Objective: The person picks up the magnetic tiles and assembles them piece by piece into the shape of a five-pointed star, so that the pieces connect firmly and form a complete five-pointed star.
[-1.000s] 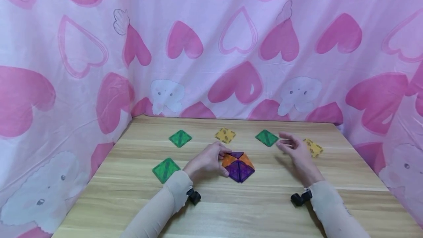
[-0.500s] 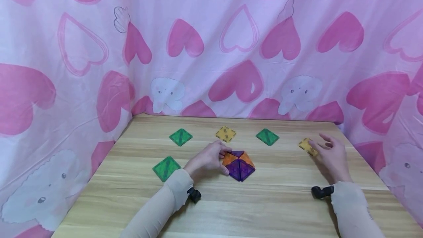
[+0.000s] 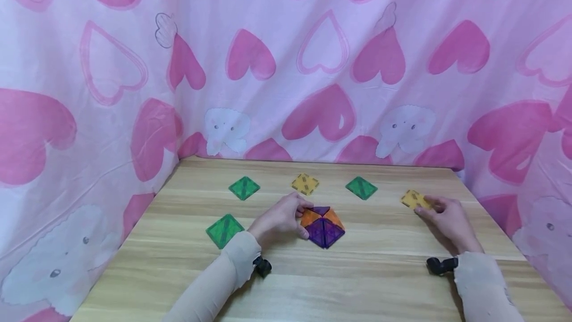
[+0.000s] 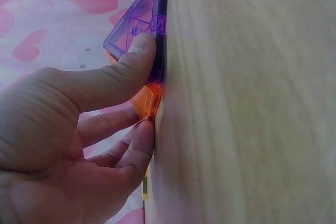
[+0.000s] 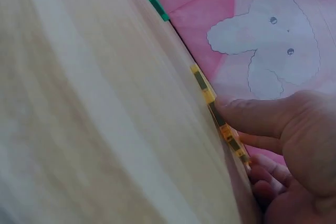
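Purple and orange translucent magnetic tiles form a joined flat shape [image 3: 328, 231] mid-table. My left hand [image 3: 281, 216] grips its left side, and in the left wrist view the thumb presses a purple tile [image 4: 137, 22] while the fingers reach the orange tile [image 4: 147, 102]. At the right, my right hand [image 3: 451, 217] pinches a square yellow magnetic tile [image 3: 412, 198] by its right corner. From the right wrist camera that yellow tile [image 5: 203, 83] shows edge-on, thumb against its upper face and fingers at the far end.
Three square green tiles lie on the wooden table [image 3: 348, 287]: back left [image 3: 244, 188], back right [image 3: 361, 188] and left of the left hand [image 3: 225, 231]. A second yellow tile [image 3: 305, 184] lies at the back middle. A pink heart-print cloth [image 3: 286, 63] hangs around the table.
My right hand has gone from beside the back-right green tile to the right-hand yellow tile and pinched it; that tile has shifted a little left. My left hand has stayed put.
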A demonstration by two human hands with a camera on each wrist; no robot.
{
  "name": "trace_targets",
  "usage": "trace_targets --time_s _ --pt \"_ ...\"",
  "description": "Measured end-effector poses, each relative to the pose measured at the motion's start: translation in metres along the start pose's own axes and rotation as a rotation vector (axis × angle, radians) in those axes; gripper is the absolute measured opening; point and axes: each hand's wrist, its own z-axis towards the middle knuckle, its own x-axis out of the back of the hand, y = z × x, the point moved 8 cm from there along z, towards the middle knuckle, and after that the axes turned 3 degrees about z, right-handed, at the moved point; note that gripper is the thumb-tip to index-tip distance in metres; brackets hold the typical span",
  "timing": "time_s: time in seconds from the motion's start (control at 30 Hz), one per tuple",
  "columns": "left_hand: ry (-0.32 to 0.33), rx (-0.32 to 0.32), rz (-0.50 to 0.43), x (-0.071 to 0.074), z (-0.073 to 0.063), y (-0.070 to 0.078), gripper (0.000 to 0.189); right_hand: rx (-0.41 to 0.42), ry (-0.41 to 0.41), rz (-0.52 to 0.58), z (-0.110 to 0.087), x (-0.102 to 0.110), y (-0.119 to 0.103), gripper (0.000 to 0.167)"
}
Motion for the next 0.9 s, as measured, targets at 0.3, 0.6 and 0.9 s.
trace_targets --time_s 0.3,0.6,0.9 --pt "-0.012 -0.011 0.019 0.003 -0.002 0.002 0.081 0.111 -0.116 0.034 -0.008 -0.013 -0.023 0.054" --pt "-0.063 0.03 -0.027 0.007 -0.009 -0.001 0.079 0.124 -0.276 0.096 -0.01 -0.03 -0.034 0.053" --pt "-0.028 -0.053 -0.011 0.014 -0.003 0.011 0.075 0.209 -0.434 0.231 -0.018 -0.051 -0.065 0.049"
